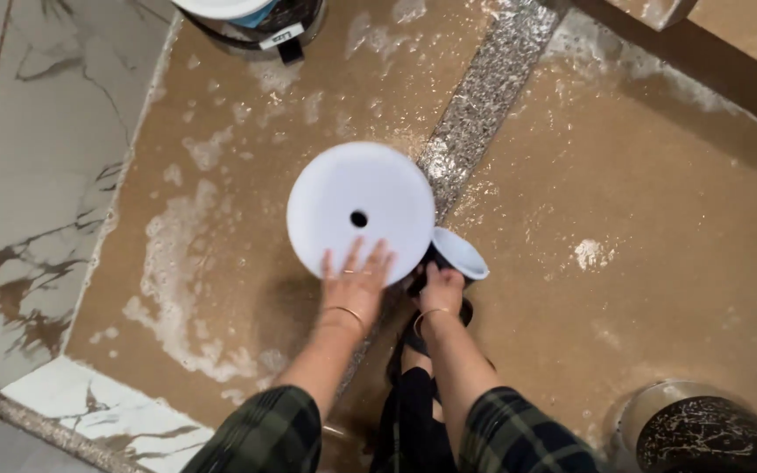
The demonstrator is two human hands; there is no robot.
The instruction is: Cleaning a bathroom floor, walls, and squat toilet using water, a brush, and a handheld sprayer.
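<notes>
At centre frame we press our left hand [357,278], fingers spread flat, on the lower rim of a white disc [359,210] with a small centre hole, over the wet, foamy floor [203,219]. Just right, our right hand [439,289] is closed around a dark handle beside a white cup-like piece [462,252]; we judge steadying comes next. A dark bucket [711,434] sits lower right, contents unseen.

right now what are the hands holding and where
Left hand lies flat on the near edge of the white round disc. Right hand grips the dark handle part beside it.
</notes>
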